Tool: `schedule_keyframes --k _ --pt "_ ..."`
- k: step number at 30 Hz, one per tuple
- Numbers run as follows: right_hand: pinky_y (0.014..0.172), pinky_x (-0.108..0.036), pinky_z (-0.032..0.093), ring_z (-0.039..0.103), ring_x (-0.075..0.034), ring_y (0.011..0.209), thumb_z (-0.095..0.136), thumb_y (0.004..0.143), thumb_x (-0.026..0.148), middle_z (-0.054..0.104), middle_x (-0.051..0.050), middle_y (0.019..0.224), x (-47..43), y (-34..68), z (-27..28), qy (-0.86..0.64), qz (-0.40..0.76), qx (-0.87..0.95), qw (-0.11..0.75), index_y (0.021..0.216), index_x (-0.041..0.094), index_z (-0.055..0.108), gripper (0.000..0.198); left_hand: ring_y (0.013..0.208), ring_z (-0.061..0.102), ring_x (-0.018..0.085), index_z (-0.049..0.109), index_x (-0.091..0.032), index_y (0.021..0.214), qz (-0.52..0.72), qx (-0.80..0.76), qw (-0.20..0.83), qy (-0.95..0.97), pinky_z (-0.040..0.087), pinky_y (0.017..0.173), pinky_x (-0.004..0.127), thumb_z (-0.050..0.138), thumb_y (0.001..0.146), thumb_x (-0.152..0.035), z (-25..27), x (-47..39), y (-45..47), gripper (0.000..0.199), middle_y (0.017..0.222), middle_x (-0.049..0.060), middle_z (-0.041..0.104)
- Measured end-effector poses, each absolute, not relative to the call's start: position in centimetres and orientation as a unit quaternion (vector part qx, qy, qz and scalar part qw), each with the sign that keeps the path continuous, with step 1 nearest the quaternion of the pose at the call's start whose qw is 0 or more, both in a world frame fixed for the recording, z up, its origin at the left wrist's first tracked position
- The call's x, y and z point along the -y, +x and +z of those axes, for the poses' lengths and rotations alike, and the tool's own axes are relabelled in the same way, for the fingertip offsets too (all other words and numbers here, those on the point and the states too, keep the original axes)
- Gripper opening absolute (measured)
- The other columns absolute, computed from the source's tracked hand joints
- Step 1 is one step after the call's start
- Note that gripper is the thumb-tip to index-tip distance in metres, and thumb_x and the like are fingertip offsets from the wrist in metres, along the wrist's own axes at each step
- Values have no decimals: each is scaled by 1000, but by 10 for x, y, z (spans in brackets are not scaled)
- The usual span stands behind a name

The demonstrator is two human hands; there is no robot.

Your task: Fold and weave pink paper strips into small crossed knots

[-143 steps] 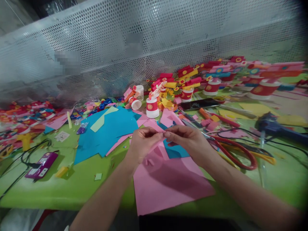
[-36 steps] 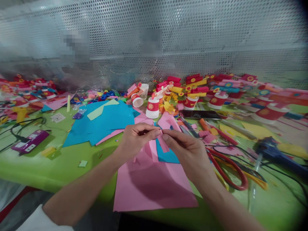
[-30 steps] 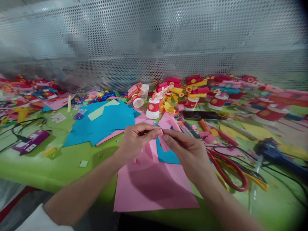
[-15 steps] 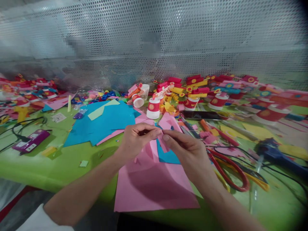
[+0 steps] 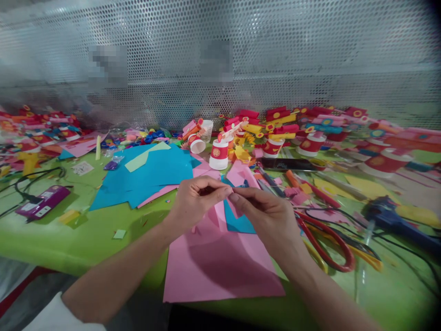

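In the head view my left hand (image 5: 195, 201) and my right hand (image 5: 272, 216) meet with closed fingertips above the table. Pinched between them is a small pink paper strip (image 5: 234, 209), its lower end hanging below my right thumb. The fingers cover most of the strip. Beneath the hands lies a large pink sheet (image 5: 223, 271), shaded by them, with a blue sheet (image 5: 237, 220) partly over its far part. Beyond the fingertips stands a white cup with a red band (image 5: 219, 154).
Red-handled scissors (image 5: 344, 264) and a blue glue gun (image 5: 389, 216) with a cord lie at right. Large blue sheets (image 5: 155, 174) and a purple power strip (image 5: 44, 202) are at left. Decorated paper cups (image 5: 312, 143) line the back, before a perforated metal panel (image 5: 262, 69).
My right thumb has shifted slightly toward the left fingertips on the pink strip. Otherwise the hands stay nearly in place, and the view has moved very slightly.
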State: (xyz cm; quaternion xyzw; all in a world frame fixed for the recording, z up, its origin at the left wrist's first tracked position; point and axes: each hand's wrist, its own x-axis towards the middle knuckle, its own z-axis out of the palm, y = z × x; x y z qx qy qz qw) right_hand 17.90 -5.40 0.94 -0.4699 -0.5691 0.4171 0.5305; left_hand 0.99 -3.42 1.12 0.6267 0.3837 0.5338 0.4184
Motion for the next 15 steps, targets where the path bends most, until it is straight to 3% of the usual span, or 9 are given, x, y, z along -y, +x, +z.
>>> schedule_keyframes --k 9,15 --pt "53 -26 39 51 -12 59 81 77 38 63 0 63 51 181 9 -472 464 532 528 84 19 81 20 77 70 17 81 -19 87 498 -405 491 589 58 73 28 81 77 -40 14 32 9 24 82 5 78" --pt "55 -27 38 50 -13 60 84 73 38 63 0 63 49 181 7 -458 514 488 537 79 20 80 20 92 70 20 82 -22 95 472 -414 487 607 56 83 32 68 88 -49 14 31 8 30 93 5 79"
